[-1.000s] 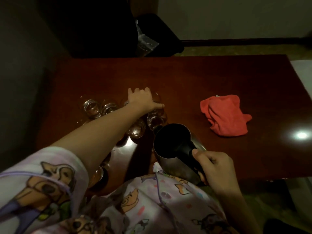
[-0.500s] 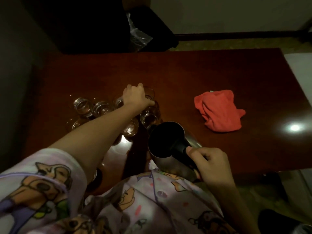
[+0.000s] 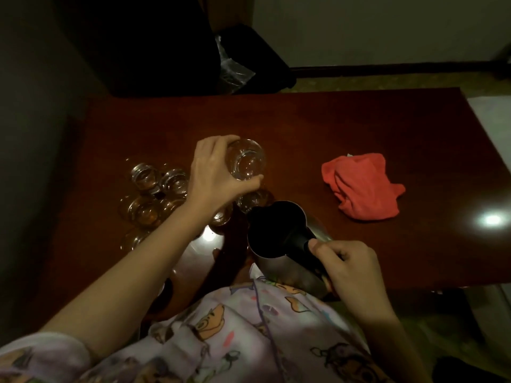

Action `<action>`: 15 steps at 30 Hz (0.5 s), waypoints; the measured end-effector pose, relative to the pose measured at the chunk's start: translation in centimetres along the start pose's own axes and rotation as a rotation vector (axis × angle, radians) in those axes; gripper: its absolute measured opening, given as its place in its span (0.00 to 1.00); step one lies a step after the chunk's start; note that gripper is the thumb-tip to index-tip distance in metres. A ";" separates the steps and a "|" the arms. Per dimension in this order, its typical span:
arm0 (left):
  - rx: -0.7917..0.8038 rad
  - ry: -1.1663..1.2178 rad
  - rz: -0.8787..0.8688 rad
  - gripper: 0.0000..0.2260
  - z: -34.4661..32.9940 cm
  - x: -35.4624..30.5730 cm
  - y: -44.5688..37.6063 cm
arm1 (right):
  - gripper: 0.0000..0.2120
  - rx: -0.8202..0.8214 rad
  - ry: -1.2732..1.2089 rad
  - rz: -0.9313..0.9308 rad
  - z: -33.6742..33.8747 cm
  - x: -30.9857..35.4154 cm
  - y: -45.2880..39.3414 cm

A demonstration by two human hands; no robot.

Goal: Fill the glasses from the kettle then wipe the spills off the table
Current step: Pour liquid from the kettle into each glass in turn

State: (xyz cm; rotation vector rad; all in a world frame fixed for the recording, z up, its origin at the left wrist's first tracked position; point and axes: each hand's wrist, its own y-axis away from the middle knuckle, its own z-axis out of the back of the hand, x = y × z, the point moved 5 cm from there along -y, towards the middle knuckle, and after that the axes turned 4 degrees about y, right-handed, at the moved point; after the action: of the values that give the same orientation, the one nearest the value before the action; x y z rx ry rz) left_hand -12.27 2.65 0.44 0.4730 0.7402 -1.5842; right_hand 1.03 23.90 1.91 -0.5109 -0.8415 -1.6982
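My left hand [image 3: 214,174] grips a clear glass [image 3: 246,160] and holds it lifted above the dark red table [image 3: 345,128], its mouth tilted toward me. Several more small glasses [image 3: 154,194] stand clustered on the table left of and below that hand, and one glass [image 3: 253,200] sits just beyond the kettle's spout. My right hand [image 3: 349,268] grips the black handle of a steel kettle [image 3: 276,230], open at the top, near the table's front edge. A red cloth [image 3: 362,186] lies crumpled to the right.
A dark cabinet [image 3: 143,42] and a black bin with a plastic liner [image 3: 235,67] stand behind the table's far edge. A lamp glare [image 3: 492,219] shines on the table at right. A shiny round tray [image 3: 193,252] lies under my left forearm.
My left hand has closed round one glass from the cluster and lifted it off the table. The kettle in my right hand has stayed about where it was.
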 end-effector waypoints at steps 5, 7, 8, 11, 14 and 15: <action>-0.033 0.215 0.090 0.36 2.3 -0.6 3.8 | 0.24 -0.012 0.034 0.036 0.2 0.6 0.2; -0.033 0.259 0.136 0.35 2.9 -0.1 5.7 | 0.24 -0.013 0.066 0.057 0.3 0.9 0.1; -0.035 0.279 0.156 0.34 3.1 0.3 6.6 | 0.24 -0.015 0.084 0.067 0.4 1.0 0.1; -0.044 0.323 0.193 0.32 3.4 1.4 9.2 | 0.23 -0.019 0.116 0.098 0.6 1.3 0.0; -0.033 0.356 0.254 0.32 3.5 2.7 11.1 | 0.23 -0.015 0.128 0.120 1.0 1.4 0.0; -0.020 0.353 0.266 0.33 3.4 3.0 11.5 | 0.24 -0.010 0.130 0.128 1.1 1.5 0.0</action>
State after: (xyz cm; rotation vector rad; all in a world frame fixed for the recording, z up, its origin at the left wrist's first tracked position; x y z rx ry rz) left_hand -1.01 -2.23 -1.37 0.8155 0.9162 -1.2570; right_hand 0.50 23.73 3.69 -0.4463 -0.6926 -1.6001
